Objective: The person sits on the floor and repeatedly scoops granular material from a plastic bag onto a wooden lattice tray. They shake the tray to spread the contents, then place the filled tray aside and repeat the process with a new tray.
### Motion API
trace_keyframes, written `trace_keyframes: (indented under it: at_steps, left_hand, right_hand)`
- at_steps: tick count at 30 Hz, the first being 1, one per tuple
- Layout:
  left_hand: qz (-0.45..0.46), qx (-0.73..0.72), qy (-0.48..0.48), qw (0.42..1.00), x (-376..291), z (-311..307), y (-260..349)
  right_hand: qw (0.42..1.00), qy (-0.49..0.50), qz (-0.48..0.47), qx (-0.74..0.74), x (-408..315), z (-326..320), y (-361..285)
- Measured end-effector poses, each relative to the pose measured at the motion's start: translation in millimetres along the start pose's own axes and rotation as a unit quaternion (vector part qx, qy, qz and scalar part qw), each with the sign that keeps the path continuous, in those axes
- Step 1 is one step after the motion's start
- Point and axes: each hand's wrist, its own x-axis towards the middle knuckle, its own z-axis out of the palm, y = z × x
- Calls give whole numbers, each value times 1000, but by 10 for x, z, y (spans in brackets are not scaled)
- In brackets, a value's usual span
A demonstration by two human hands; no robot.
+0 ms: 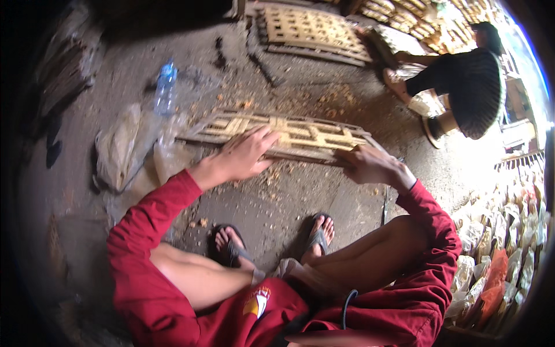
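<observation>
A woven bamboo rack with square gaps in its weave is held above the floor in front of me, tilted so that I see it at a low angle. My left hand grips its near edge left of the middle, fingers spread over the top and thumb by the rim. At the near right corner, my right hand is closed on the frame, its fingertips partly hidden. The rack's underside is out of sight.
Crumbs litter the concrete floor. A water bottle and crumpled plastic sheeting are to the left. Another bamboo rack lies ahead. A person bends at the right, beyond rows of plastic bags.
</observation>
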Motion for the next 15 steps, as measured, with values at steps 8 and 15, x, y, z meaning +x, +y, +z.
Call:
trace_keyframes:
  at_steps: [8,15]
  left_hand:
    - [-89,-15,-92,992,-331,472,135]
    - [-19,51,-75,996,-452,755,70]
  right_hand:
    - [994,-91,-4,54,-45,549,57]
    - [971,-198,91,98,-1,644,90]
